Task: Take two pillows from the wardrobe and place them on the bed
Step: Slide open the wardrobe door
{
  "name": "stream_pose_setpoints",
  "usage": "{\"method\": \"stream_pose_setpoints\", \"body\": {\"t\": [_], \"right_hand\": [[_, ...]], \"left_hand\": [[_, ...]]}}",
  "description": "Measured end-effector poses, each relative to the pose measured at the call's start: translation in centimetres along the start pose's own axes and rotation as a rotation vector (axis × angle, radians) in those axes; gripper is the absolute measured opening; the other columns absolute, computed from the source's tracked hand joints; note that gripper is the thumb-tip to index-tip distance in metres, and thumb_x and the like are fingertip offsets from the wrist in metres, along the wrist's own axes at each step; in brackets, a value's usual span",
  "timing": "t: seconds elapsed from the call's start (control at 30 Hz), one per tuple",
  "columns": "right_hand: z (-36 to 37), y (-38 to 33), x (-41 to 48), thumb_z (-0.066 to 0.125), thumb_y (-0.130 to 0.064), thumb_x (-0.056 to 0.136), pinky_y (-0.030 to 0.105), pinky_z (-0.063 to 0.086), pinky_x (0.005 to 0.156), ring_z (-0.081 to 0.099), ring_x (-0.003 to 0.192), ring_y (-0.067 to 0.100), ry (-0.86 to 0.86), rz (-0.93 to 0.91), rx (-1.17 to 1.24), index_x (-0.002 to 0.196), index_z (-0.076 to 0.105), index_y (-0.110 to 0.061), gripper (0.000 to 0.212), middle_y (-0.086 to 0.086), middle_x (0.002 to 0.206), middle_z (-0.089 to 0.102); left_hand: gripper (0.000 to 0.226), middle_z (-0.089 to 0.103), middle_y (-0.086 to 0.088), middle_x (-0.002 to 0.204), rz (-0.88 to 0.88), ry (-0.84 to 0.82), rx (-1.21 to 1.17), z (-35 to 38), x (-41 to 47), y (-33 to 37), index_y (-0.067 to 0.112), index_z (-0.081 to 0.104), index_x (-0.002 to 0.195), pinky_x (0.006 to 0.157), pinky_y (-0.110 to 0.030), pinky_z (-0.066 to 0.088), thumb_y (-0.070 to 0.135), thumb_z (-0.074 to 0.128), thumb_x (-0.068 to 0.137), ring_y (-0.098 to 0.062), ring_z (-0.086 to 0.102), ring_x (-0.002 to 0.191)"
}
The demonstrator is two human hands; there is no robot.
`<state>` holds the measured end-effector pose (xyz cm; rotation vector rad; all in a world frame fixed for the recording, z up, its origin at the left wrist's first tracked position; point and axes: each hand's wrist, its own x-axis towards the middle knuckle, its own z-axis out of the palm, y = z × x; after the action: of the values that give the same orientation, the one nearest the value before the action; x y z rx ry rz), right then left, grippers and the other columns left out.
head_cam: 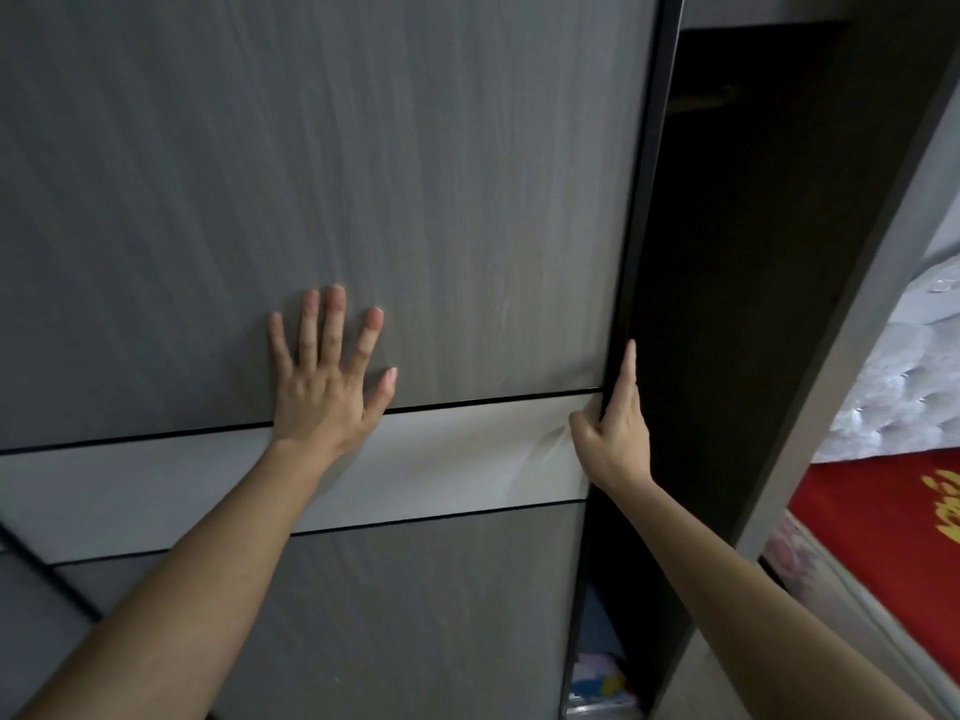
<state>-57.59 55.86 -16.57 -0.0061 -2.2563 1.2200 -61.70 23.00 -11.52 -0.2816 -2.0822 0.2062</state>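
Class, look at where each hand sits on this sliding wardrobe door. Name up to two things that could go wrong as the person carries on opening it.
1. The right hand curls its fingers around the dark edge of the door; if the door slides back, they could be pinched.
2. The left hand lies flat on the smooth panel and may slip instead of pushing it.

The wardrobe door [363, 174] looks like grey laminate with a fine vertical wood grain, matt and smooth, taking only a soft sheen. Across it runs 1 pale band [441, 459], plain and matt, bordered by 2 thin black lines. The door's right edge carries a black strip [647, 189] with a slight gloss. At the right edge, red cloth [883, 511] bears yellow print beneath white quilted padding [904, 376].
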Motion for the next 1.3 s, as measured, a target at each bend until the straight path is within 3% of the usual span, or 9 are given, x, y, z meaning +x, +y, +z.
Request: {"method": "stream_pose_setpoints", "body": {"t": [0.27,0.47,0.63,0.8,0.87,1.0,1.07,1.17,1.3], "right_hand": [[4.9,-3.5,-2.8,0.052,-0.012,0.094,0.043,0.058,0.061,0.065,0.065,0.019,-0.188,-0.067,0.035,0.155,-0.011,-0.037,0.092,0.006,0.144,0.053],[9.2,-5.0,-3.9,0.047,-0.013,0.092,0.013,0.039,0.054,0.057,0.062,0.003,-0.379,-0.15,0.052,0.156,-0.009,-0.038,0.089,0.001,0.154,0.043],[12.9,-7.5,-5.0,0.046,-0.008,0.087,0.025,0.041,0.081,0.055,0.119,0.023,-0.436,-0.22,0.087,0.154,-0.013,-0.042,0.096,-0.006,0.162,0.027],[16.8,-10.5,-6.9,0.045,-0.019,0.097,0.036,0.046,0.093,0.048,0.128,0.021,-0.445,-0.265,0.13,0.155,-0.011,-0.04,0.083,-0.004,0.16,0.029],[18.4,-11.5,-7.5,0.043,-0.025,0.101,0.033,0.045,0.089,0.053,0.122,0.024,-0.444,-0.266,0.121,0.155,-0.01,-0.039,0.077,0.0,0.156,0.036],[21.6,-13.5,-8.5,0.042,-0.022,0.103,0.029,0.043,0.067,0.054,0.076,0.011,-0.459,-0.279,0.115,0.153,-0.012,-0.046,0.078,0.004,0.131,0.053],[22.9,-14.2,-9.0,0.042,-0.023,0.104,0.029,0.043,0.066,0.052,0.075,0.01,-0.463,-0.278,0.105,0.152,-0.014,-0.049,0.078,0.005,0.127,0.055],[24.6,-15.4,-9.7,0.042,-0.021,0.103,0.027,0.044,0.063,0.055,0.072,0.009,-0.491,-0.282,0.118,0.149,-0.018,-0.052,0.082,0.006,0.136,0.052],[26.6,-16.7,-10.4,0.042,-0.009,0.097,0.007,0.037,0.053,0.051,0.068,0.0,-0.564,-0.284,0.176,0.151,-0.021,-0.045,0.091,0.002,0.16,0.029]], "left_hand": [[0.069,-0.008,-0.02,0.163,-0.281,-0.173,-0.094,-2.9,-4.4,-3.5,0.034,0.001,0.156,0.117,-0.065,0.01,0.043,0.039,0.099,-0.044,-0.006,0.149],[0.083,-0.008,-0.019,0.164,-0.245,-0.328,-0.139,-3.8,-8.5,-4.7,0.033,0.022,0.154,0.112,-0.066,0.026,0.008,0.062,0.086,-0.049,-0.008,0.147],[0.1,-0.024,-0.005,0.162,-0.459,-0.416,-0.252,-4.3,-9.9,-6.0,0.034,0.01,0.156,0.091,-0.051,0.051,0.002,0.064,0.078,-0.041,-0.015,0.149],[0.104,-0.029,0.0,0.16,-0.543,-0.476,-0.244,-5.0,-11.7,-10.2,0.036,0.0,0.155,0.092,-0.048,0.05,0.0,0.062,0.079,-0.035,-0.014,0.15],[0.105,-0.031,0.001,0.16,-0.584,-0.494,-0.248,-5.1,-12.4,-11.8,0.037,-0.003,0.155,0.094,-0.046,0.05,0.001,0.062,0.081,-0.033,-0.015,0.151],[0.105,-0.031,-0.001,0.16,-0.631,-0.531,-0.251,-5.1,-13.7,-14.2,0.036,-0.004,0.154,0.094,-0.045,0.049,0.004,0.064,0.081,-0.032,-0.012,0.151],[0.106,-0.03,-0.002,0.16,-0.645,-0.543,-0.254,-5.1,-14.2,-15.3,0.036,-0.004,0.154,0.095,-0.045,0.049,0.006,0.065,0.08,-0.032,-0.011,0.151],[0.108,-0.03,-0.005,0.16,-0.671,-0.554,-0.264,-5.0,-14.8,-16.7,0.035,-0.005,0.155,0.1,-0.046,0.045,0.008,0.067,0.079,-0.034,-0.012,0.151],[0.111,-0.03,-0.005,0.16,-0.714,-0.556,-0.3,-4.8,-15.4,-18.5,0.036,-0.007,0.154,0.105,-0.048,0.04,0.008,0.067,0.078,-0.038,-0.012,0.15]]}}
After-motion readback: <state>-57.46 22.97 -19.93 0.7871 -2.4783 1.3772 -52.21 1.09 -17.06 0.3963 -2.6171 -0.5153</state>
